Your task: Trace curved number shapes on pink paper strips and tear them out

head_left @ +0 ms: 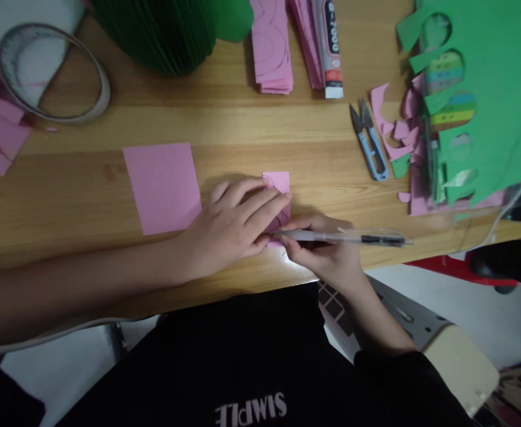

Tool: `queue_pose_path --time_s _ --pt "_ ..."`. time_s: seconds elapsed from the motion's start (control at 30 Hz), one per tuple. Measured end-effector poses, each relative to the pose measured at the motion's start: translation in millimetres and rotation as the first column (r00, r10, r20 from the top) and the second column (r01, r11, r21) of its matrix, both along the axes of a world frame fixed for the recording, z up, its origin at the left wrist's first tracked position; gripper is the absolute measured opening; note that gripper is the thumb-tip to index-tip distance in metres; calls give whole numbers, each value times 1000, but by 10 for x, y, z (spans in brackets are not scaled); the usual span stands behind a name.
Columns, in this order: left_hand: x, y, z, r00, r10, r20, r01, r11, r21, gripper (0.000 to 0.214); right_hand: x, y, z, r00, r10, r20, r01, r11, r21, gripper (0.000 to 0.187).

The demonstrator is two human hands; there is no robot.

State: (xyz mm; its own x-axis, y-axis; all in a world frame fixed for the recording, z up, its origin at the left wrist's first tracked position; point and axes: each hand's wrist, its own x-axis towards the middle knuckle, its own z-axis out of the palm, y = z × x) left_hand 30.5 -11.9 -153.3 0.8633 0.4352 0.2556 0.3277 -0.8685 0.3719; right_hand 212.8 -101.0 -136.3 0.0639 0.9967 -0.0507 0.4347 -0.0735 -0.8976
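Note:
My left hand (238,225) lies flat with fingers stretched over a narrow pink paper strip (280,181), pressing it on the wooden table. Dark curved lines show on the strip beside my fingers; much of it is covered. My right hand (327,246) is closed round a clear pen (345,236), whose tip end is at the strip near the left fingertips. To the left of my left hand is a square pink sheet (162,187), partly reached by the wrist.
Blue thread snips (371,142) lie right of the hands, near pink paper scraps (403,133) and green cut sheets (501,118). At the back are marked pink strips (272,50), a glue tube (330,53) and a fanned green paper piece (158,29). A tape roll (102,98) sits left.

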Motion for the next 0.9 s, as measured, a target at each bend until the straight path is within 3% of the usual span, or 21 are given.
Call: queue_pose_path --time_s 0.27,0.47,0.67,0.77,0.9 --pt "-9 6 -9 1000 -2 -10 2 1000 -1 48 3 22 35 1000 5 21 -5 1000 11 4" --pt "-8 4 -7 1000 5 -2 -5 999 40 45 7 1 11 990 -137 -19 136 990 -41 6" --pt "-7 -3 3 1000 15 -12 -14 1000 16 44 17 -52 -35 938 -319 -136 334 935 117 5" --pt "-19 7 -17 1000 16 9 -16 1000 -20 44 35 -105 -57 950 -293 -112 304 947 105 16" --pt "-48 29 -22 998 11 64 -4 994 -112 42 52 -189 -73 978 -176 113 161 978 129 23"
